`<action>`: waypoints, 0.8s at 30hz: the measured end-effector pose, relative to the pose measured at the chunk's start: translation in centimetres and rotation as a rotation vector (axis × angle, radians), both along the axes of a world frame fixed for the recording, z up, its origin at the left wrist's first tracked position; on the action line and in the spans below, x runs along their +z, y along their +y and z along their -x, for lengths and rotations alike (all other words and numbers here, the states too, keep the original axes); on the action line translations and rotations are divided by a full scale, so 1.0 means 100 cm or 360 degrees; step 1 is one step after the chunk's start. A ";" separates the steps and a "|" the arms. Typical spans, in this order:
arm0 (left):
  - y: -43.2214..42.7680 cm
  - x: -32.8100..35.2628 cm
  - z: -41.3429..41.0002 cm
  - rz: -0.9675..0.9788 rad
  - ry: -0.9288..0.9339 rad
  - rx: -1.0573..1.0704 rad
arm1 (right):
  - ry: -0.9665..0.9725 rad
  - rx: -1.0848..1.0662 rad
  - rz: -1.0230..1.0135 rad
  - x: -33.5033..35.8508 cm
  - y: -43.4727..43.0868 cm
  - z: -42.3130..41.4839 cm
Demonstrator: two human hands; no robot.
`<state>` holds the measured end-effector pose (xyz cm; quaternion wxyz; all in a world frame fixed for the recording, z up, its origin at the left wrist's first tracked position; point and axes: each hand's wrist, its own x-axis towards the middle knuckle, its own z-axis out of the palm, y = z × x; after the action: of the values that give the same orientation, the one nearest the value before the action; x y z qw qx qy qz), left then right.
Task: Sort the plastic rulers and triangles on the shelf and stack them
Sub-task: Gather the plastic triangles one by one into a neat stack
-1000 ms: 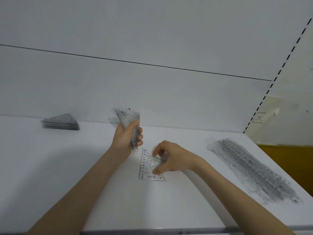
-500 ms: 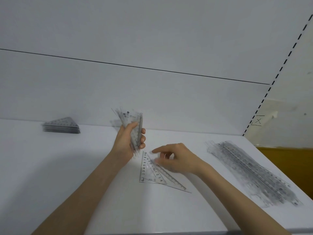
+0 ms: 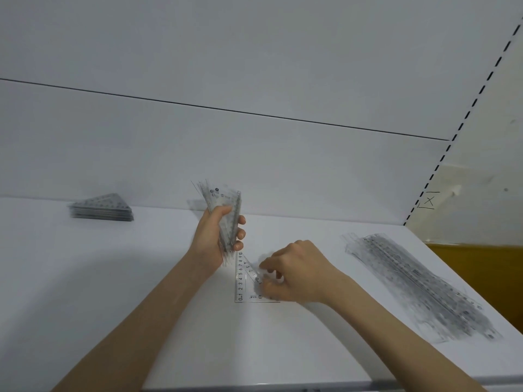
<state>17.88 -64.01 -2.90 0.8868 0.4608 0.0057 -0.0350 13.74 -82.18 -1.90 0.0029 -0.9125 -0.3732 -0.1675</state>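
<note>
1. The left hand (image 3: 213, 244) still grips a bunch of triangles (image 3: 226, 205), standing up.
2. The right hand (image 3: 297, 274) was pointing; now its fingers curl and pinch the flat triangle (image 3: 240, 278) under it (a bit blurry).
3. I think that triangle joins the bunch next.

Single head-worn wide-angle view, facing forward and down, close over white shelf (image 3: 99, 306); back panel (image 3: 283, 165) at far side.
</note>
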 end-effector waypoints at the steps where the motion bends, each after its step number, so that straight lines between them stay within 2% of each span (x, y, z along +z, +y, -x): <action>1: -0.001 0.000 0.000 -0.0004 0.0009 0.0008 | -0.0054 -0.0039 -0.0043 0.002 0.000 -0.001; 4: -0.003 0.001 0.002 -0.0038 0.0009 0.0028 | -0.0143 -0.0259 -0.0513 0.013 -0.001 -0.012; 8: -0.009 0.005 0.008 -0.0060 -0.0051 -0.0018 | 0.0257 -0.0441 -0.1216 0.051 0.004 -0.022; 11: -0.015 0.006 0.012 -0.0090 -0.0107 -0.0078 | 0.0234 -0.0482 -0.1209 0.064 0.019 -0.030; 16: -0.022 0.003 0.016 -0.0330 -0.0310 -0.0101 | 0.0067 -0.0535 -0.0838 0.060 0.049 -0.036; 19: -0.022 0.005 0.020 -0.0322 -0.0379 -0.0158 | 0.0130 -0.0460 -0.0976 0.059 0.058 -0.033; 22: -0.017 0.006 0.019 -0.0278 -0.0394 -0.0211 | 0.0400 -0.0441 -0.1282 0.067 0.055 -0.031; 24: -0.016 0.005 0.017 -0.0243 -0.0432 -0.0280 | 0.0578 -0.0429 -0.1331 0.074 0.052 -0.028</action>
<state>16.13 -65.62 -2.42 0.8353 0.5261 -0.1518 -0.0492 16.52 -77.01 5.48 0.4135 -0.8879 -0.1454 -0.1400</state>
